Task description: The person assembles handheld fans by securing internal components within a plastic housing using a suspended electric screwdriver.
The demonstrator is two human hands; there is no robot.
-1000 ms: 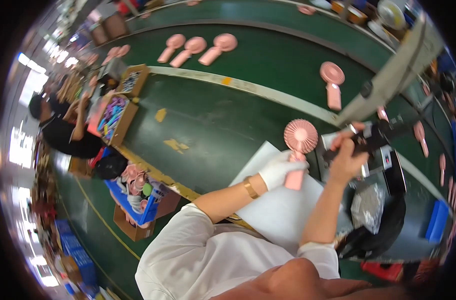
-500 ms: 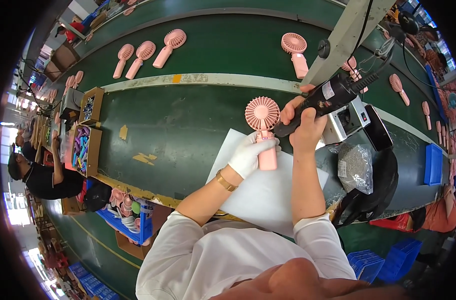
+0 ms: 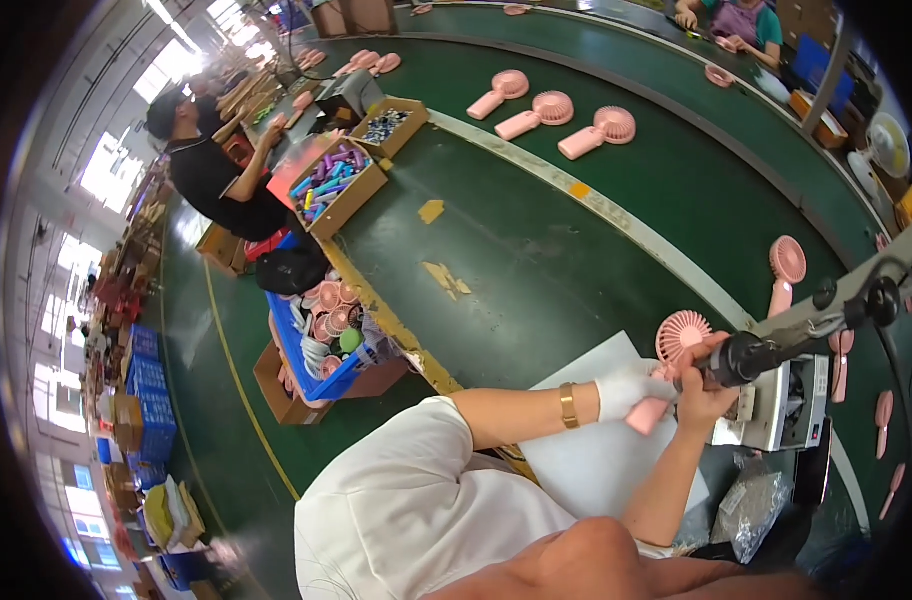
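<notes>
A pink handheld fan [image 3: 682, 333] is gripped by my left hand [image 3: 626, 390], which wears a white glove; its round head faces up and its handle end shows below the glove. My right hand [image 3: 701, 400] is bare and wraps round a black electric screwdriver [image 3: 744, 358], held at the fan's right side just below the head. Whether the tip touches the fan is hidden by my fingers. Under both hands lies a white foam-like sheet [image 3: 576, 445] on the green worktable [image 3: 506, 300].
Beside my right hand stands a white-grey device [image 3: 788, 405], with a clear bag of small parts [image 3: 751, 510] nearby. Pink fans [image 3: 611, 128] lie on the green conveyor [image 3: 676, 190]. Cardboard boxes [image 3: 348, 205] and a blue crate [image 3: 311, 375] sit left, near a person in black [image 3: 211, 165].
The view has swung to the left, so my hands now appear farther right. Both hands keep hold of the fan and the screwdriver.
</notes>
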